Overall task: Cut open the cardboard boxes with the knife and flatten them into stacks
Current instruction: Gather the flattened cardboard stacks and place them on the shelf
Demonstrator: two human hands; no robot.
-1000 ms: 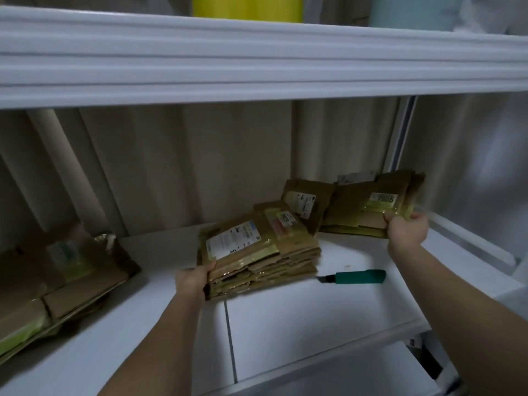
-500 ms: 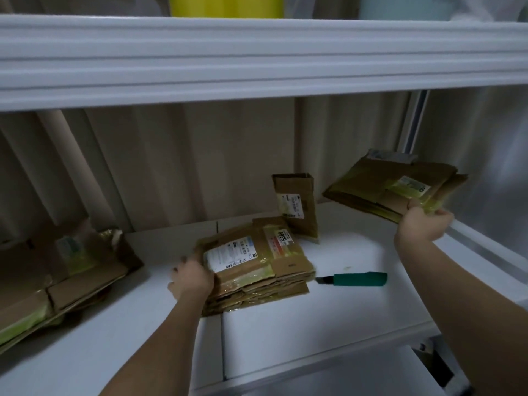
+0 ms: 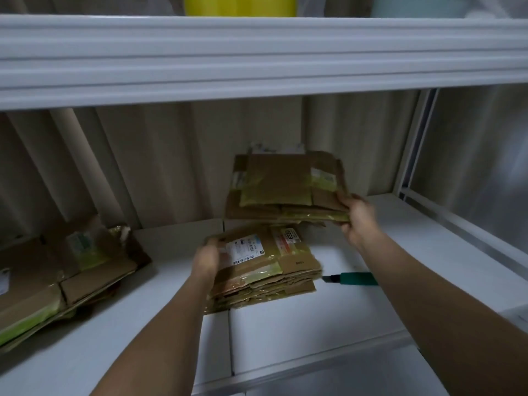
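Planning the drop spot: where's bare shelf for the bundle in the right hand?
Bare shelf lies along the front edge before the centre stack, and between that and the left pile. Crowded: right hand holds its bundle above the centre stack's back edge; left hand grips the stack; knife beside it.

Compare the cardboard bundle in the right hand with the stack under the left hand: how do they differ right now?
The bundle of flattened boxes is held in the air by the right hand; the stack of flattened boxes lies on the white shelf with the left hand at its left edge. The bundle looks thinner than the stack. The stack's top shows a large white label, the bundle's a small one. Both are flattened brown cardboard with yellow-green tape.
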